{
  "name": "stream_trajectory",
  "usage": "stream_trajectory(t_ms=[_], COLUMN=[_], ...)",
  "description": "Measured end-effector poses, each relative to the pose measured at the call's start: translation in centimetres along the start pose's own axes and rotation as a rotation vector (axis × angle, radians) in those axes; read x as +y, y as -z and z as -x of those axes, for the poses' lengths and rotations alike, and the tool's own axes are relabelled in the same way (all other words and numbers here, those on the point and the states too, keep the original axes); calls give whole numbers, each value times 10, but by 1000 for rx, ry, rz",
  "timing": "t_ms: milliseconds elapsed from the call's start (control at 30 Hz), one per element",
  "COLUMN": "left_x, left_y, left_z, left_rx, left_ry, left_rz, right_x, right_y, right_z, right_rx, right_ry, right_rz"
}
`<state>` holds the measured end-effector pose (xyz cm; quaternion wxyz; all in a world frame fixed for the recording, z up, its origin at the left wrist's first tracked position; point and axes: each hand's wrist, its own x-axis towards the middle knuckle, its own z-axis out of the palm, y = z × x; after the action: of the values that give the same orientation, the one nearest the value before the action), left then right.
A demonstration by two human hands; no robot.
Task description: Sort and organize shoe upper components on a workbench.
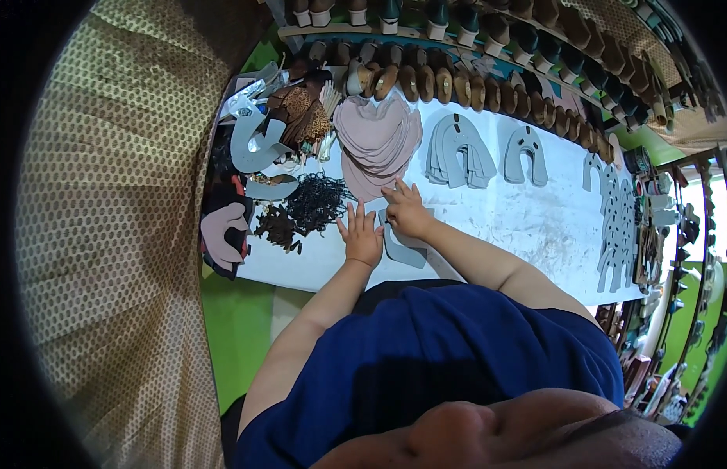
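A grey U-shaped cut piece (405, 252), apparently a shoe upper, lies on the white table close to my body. Resting over its upper part is my right hand (408, 213), with fingers stretched toward the pink stack. My left hand (363, 236) lies just left of the piece, fingers spread, holding nothing I can see. Directly beyond both hands fans a pile of pink cut pieces (376, 137). A tangle of black strips (314, 202) sits beside my left hand, with a small heap of dark brown bits (277, 227) nearer the table's left end.
Stacked grey uppers (458, 155) and a smaller grey stack (525, 159) lie beyond my right arm. Perforated grey pieces (616, 227) line the table's right end. Shoes (465, 87) stand in rows along the back. A patterned curtain (129, 234) hangs at left.
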<state>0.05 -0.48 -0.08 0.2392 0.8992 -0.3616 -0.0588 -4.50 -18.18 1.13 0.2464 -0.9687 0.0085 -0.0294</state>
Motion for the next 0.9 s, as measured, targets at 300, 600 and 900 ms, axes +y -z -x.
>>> stream_trajectory(t_ms=[300,600,900], left_x=[0,-1,2], left_y=[-2,-1,1], left_z=[1,-2,-2], left_rx=[-18,11,-2], left_ry=[13,-32,-31], left_rz=[-11,-22,-7], right_x=[3,21,16], right_y=[-4,-4,-2], right_z=[14,41,40], right_rx=[211,194,141], right_ry=[149,287,266], right_rz=[76,187,187])
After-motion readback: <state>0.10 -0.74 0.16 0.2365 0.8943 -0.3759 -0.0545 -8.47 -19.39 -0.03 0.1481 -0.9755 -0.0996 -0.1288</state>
